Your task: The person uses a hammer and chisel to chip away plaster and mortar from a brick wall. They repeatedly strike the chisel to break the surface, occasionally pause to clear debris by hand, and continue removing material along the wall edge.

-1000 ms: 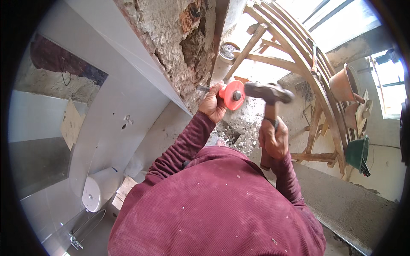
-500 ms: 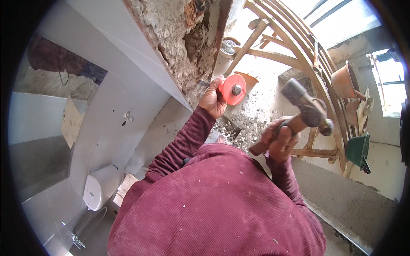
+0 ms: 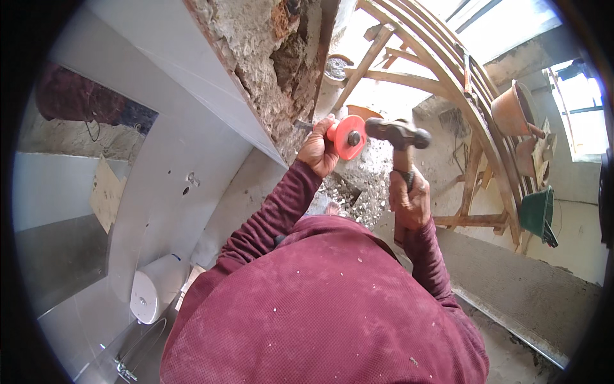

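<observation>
My left hand (image 3: 318, 148) is closed round the grip of a chisel (image 3: 302, 125). An orange-red round guard (image 3: 349, 137) sits at its struck end, with the dark steel head showing in the middle. The chisel's blade points left at the rough, broken wall (image 3: 281, 70); whether its tip touches is hard to tell. My right hand (image 3: 411, 200) grips the wooden handle of a ball-peen hammer (image 3: 398, 133). The hammer's head is level with the guard, its flat face close to the chisel's head, with a small gap visible.
Rubble (image 3: 358, 192) covers the floor below my hands. A wooden trestle (image 3: 441, 83) curves along the right, with an orange bucket (image 3: 511, 110) and a green bucket (image 3: 536, 214) at it. A grey panel (image 3: 173, 147) and a white cylindrical tank (image 3: 146, 297) are at left.
The hammer has swung left from the right side toward the chisel's head, its handle now more upright. My left hand and the chisel have stayed almost in place.
</observation>
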`<state>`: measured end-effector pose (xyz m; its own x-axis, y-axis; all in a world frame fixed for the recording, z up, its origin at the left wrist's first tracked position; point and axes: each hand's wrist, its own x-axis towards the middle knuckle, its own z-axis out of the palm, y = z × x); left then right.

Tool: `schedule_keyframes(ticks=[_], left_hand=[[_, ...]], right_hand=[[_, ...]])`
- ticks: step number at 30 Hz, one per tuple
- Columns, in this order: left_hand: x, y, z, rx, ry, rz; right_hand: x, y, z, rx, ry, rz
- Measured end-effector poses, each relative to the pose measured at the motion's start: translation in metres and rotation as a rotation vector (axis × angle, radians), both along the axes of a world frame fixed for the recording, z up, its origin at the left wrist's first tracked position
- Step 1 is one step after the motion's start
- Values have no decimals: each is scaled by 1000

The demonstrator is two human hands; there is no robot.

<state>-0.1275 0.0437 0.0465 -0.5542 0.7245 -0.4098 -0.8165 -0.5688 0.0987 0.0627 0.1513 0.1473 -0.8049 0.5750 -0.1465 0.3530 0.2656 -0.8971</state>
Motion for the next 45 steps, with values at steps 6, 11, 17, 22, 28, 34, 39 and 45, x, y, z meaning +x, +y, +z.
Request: schedule_keyframes(ticks=[6,11,17,22,28,34,39,45], left_hand=[[7,4,-9,44,47,-37],[-7,-2,3,-9,93,-18],[-10,-18,-13,-69,144,-67],[33,-19,-31,-156,179,-332],[57,-57,32,-135,326,-379],[42,-66,22,28,192,-331],[40,-64,22,100,157,-305],[39,-52,24,31,146,-167]], right_hand=[[13,-17,4,-160,295,-107],[14,-26,-8,-170,517,-104],[-10,-13,-5,70,78,111],[14,-24,-12,-99,207,-114],[28,-47,-23,-379,270,-312],[38,-69,-14,-452,389,-397],[51,-70,-7,-395,429,-365],[61,-55,-4,-330,379,-241]])
